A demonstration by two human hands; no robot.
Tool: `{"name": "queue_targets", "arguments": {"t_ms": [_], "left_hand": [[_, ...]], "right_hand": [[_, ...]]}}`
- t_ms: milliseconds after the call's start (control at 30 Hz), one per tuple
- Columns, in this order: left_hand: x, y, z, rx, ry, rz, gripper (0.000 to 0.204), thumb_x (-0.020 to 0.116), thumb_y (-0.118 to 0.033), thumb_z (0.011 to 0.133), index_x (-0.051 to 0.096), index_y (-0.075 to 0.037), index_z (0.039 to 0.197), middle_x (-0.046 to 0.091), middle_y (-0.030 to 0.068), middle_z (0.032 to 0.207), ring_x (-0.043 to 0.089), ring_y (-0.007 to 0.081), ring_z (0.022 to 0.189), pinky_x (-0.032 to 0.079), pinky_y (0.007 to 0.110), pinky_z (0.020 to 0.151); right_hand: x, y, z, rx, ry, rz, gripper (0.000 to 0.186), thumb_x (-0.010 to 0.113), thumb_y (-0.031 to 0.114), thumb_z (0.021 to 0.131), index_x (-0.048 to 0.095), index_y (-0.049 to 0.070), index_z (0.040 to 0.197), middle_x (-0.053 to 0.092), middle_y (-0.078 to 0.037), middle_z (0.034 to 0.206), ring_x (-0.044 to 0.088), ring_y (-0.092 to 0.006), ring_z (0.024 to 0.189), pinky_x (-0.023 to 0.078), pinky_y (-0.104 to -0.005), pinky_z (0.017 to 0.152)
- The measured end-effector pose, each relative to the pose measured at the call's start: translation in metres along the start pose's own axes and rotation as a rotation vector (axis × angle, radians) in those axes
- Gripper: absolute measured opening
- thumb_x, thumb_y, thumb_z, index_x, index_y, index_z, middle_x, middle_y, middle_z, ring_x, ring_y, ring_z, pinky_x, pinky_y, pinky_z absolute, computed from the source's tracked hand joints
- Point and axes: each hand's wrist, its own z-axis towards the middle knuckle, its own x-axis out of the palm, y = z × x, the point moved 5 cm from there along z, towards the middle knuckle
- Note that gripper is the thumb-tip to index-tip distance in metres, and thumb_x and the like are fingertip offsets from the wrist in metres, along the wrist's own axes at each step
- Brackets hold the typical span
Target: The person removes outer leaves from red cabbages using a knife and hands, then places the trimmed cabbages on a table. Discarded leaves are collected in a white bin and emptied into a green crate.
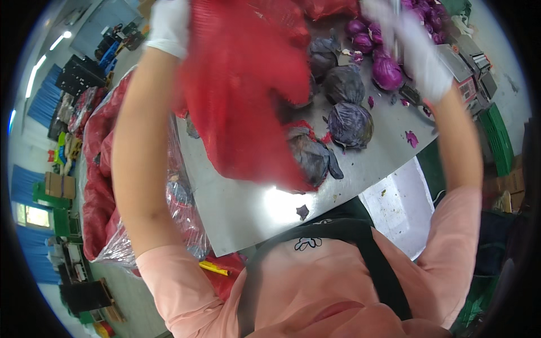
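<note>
While the L hand [169,25] is at upper left of the frame, just beside the red bag [236,112], its fingers go out of view, so I can't tell their opening or grip. The R hand [420,53], upper right, is blurred; its fingers I can't tell either. Bag is upper ctr, over the table [231,219], w/ dark cabbages [350,125] nr its right edge.

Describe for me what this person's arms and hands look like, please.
The left hand and right hand wear white gloves that end around the wrists; the right one is motion-blurred. Both forearms are bare, with no cables or visible markings. Above them come plain, short, salmon-pink sleeves.
</note>
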Motion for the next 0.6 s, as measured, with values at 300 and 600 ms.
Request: {"name": "queue_targets", "arguments": {"t_ms": [300, 600], "left_hand": [[-0.203, -0.122, 0.082, 0.158, -0.397, -0.214, 0.033, 0.061, -0.017, 0.099, 0.060, 0.000, 0.128, 0.068, 0.0136, 0.125, 0.065, 0.0336, 0.113, 0.056, 0.039, 0.095], [-0.283, -0.229, 0.025, 0.333, -0.533, -0.026, 0.043, 0.066, -0.024, 0.095, 0.059, -0.001, 0.130, 0.067, 0.0121, 0.125, 0.064, 0.0289, 0.112, 0.054, 0.035, 0.094]], "right_hand": [[0.029, -0.173, -0.151, -0.138, -0.150, -0.404, 0.072, 0.077, -0.002, 0.076, 0.052, 0.004, 0.142, 0.057, -0.015, 0.141, 0.055, -0.0303, 0.132, 0.042, -0.0370, 0.112], [0.000, -0.217, -0.091, 0.130, -0.207, -0.088, 0.052, 0.073, 0.000, 0.086, 0.060, 0.007, 0.136, 0.069, -0.004, 0.119, 0.060, -0.0089, 0.086, 0.048, -0.0237, 0.074]]}}
